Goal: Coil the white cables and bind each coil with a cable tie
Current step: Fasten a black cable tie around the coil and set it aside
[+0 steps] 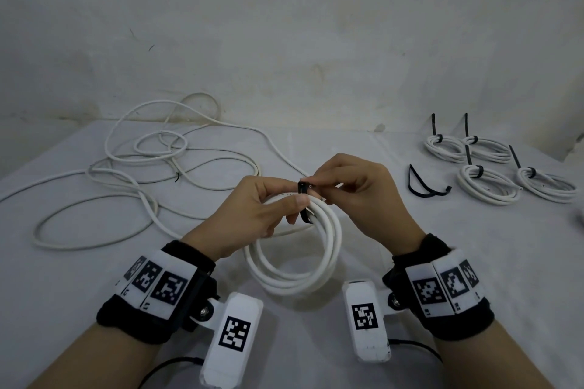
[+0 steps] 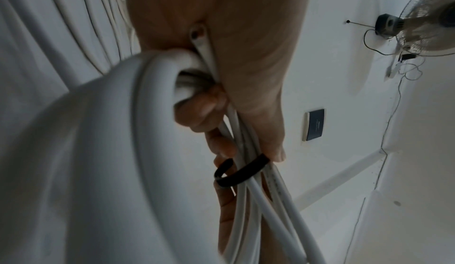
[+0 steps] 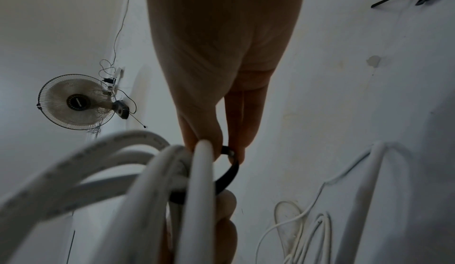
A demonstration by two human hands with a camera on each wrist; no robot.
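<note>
A coil of white cable (image 1: pixel 294 275) hangs above the table's middle. My left hand (image 1: pixel 268 205) grips its top strands, fingers curled round them (image 2: pixel 204 110). A black cable tie (image 1: pixel 304 199) loops around the strands beside those fingers, seen as a black band in the left wrist view (image 2: pixel 241 171) and the right wrist view (image 3: pixel 226 178). My right hand (image 1: pixel 344 186) pinches the tie's head between thumb and fingertips (image 3: pixel 236 151). Loose white cables (image 1: pixel 142 167) lie tangled on the table at the left.
Several bound coils (image 1: pixel 493 167) with black ties lie at the right rear of the white table (image 1: pixel 94 278). A spare black tie (image 1: pixel 423 186) lies left of them. A wall (image 1: pixel 284 25) rises right behind the table. A wall fan (image 3: pixel 76 102) shows in the right wrist view.
</note>
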